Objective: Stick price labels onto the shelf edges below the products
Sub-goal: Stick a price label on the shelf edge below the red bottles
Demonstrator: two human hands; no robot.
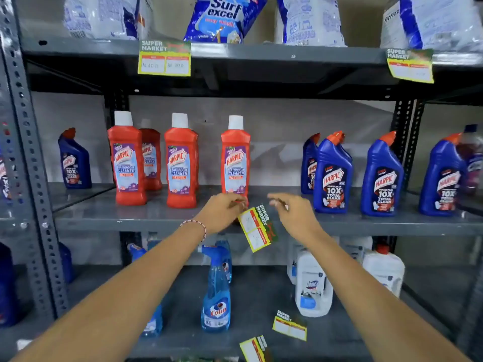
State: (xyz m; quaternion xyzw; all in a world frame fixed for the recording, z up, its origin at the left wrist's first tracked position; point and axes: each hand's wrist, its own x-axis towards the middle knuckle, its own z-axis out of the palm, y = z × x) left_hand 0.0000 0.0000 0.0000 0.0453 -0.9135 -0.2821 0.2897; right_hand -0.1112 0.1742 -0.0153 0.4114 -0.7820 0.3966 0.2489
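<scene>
Fingers (239, 202) pinching tilted yellow-bordered price label (257, 227)

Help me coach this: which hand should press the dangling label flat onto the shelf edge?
Probably the right hand: open and free beside the label, while the left hand pinches its top corner.

Single head-worn wide-angle view, facing forward and slightly downward at a metal shelf rack (146, 220) at close range. Both forearms enter from the lower frame corners and converge near frame centre. Three shelf levels span the frame; edges show wide-angle curvature.
</scene>
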